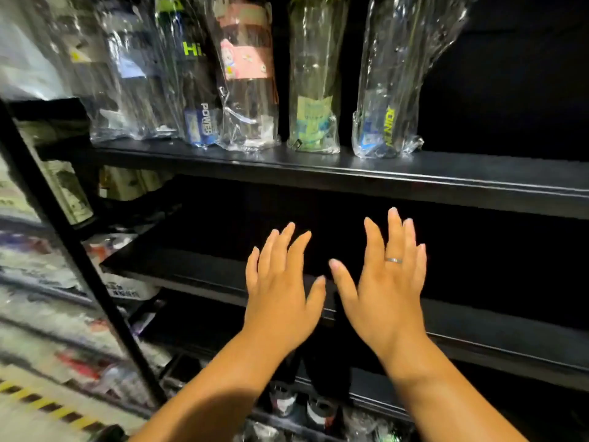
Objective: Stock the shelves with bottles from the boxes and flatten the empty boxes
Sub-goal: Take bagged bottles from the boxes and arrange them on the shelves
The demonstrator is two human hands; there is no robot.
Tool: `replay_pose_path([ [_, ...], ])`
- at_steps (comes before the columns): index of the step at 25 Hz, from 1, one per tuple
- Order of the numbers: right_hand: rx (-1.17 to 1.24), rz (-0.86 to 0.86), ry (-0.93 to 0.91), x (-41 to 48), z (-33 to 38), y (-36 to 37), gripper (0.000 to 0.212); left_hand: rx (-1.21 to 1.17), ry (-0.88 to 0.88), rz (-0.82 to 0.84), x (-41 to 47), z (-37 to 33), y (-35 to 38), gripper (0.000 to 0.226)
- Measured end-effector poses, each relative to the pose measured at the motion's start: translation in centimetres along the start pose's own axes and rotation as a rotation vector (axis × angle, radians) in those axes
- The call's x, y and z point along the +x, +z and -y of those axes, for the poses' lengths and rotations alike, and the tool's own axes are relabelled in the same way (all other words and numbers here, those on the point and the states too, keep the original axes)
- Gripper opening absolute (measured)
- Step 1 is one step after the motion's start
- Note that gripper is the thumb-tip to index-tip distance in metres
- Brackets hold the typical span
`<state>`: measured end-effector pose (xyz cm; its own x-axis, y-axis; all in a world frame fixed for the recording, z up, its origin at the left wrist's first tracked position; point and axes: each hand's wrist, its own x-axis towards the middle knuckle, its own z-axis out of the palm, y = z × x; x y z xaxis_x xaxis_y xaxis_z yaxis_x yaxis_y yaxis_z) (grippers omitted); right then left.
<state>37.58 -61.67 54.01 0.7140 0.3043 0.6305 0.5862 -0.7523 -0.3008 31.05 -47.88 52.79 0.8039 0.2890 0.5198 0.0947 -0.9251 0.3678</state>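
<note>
Grip slack on left hand [280,301] and right hand [385,298], fingers spread, holding nothing. Wrapped bottles [314,74] stand on shelf [318,167] above, apart from both.

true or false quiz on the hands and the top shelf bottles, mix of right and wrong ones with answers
1. Both hands hold nothing. True: the left hand and the right hand are spread, with their fingers straight.
2. The ring is on the left hand. False: the ring is on a finger of the right hand.
3. The bottles on the upper shelf are wrapped in clear plastic. True.
4. The pink-labelled bottle lies flat on its side. False: it stands upright in the row.
5. The bottle with yellow-green lettering is the furthest right in that row. True.
</note>
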Motion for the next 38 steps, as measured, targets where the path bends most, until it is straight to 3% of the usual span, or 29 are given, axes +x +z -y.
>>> replay_pose_path([
  [4, -0.111, 0.368, -0.060, -9.3, 5.4, 6.9, 0.074, 0.228, -0.226, 0.178, -10.2, 8.7, 0.2, 0.064],
  [8, -0.058, 0.703, -0.117, -16.4, 14.7, 11.1, 0.072, 0.291, -0.452, 0.296, -21.8, 17.9, -4.3, 0.065],
  [11, -0.044, 0.801, -0.188, -21.0, 21.7, 13.3, 0.063, 0.309, -0.543, 0.357, -29.7, 23.3, -8.9, 0.062],
  [16, 0.014, 1.016, -0.263, -27.5, 30.7, 16.5, 0.069, 0.348, -0.661, 0.353, -39.3, 30.3, -15.5, 0.069],
  [20, 0.009, 1.126, -0.187, -30.9, 33.0, 19.9, 0.073, 0.333, -0.757, 0.433, -41.1, 34.5, -15.9, 0.073],
  [27, -0.103, 1.244, -0.133, -30.3, 35.7, 29.1, 0.068, 0.278, -0.741, 0.502, -37.5, 43.9, -12.5, 0.073],
  [30, -0.104, 1.240, -0.119, -30.2, 37.6, 34.8, 0.069, 0.254, -0.804, 0.637, -36.0, 49.1, -11.0, 0.077],
  [38, -0.066, 1.401, 0.161, -34.5, 40.1, 49.3, 0.072, 0.141, -0.886, 0.828, -36.3, 63.7, -1.5, 0.074],
])
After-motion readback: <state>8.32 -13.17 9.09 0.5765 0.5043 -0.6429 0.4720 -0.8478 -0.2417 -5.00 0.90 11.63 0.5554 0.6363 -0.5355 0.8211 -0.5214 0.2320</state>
